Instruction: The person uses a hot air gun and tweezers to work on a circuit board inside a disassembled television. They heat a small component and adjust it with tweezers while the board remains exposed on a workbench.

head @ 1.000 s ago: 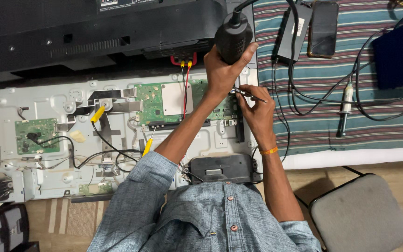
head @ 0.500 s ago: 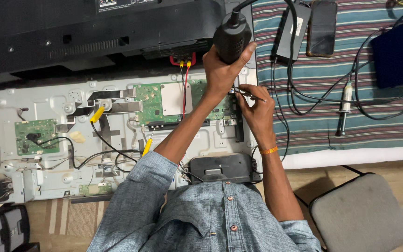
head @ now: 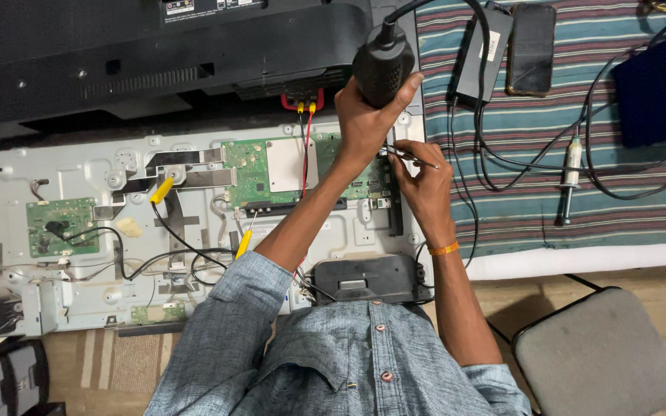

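My left hand (head: 365,117) is wrapped around a black corded hot-air tool (head: 383,63), held upright over the right edge of the green main circuit board (head: 250,176). Just to its right, my right hand (head: 423,183) pinches thin metal tweezers (head: 412,157) whose tips point left toward the board's right edge, under the tool. An orange band sits on my right wrist. The board is mounted on the grey metal chassis (head: 79,173) of an opened flat screen. The spot under the tool's nozzle is hidden by my left hand.
A black back cover (head: 156,54) lies above the chassis. A small green board (head: 59,227) sits at left. On the striped cloth (head: 580,208) are a power adapter (head: 483,46), a phone (head: 531,48), a soldering iron (head: 569,181) and cables. A grey stool (head: 595,354) stands at lower right.
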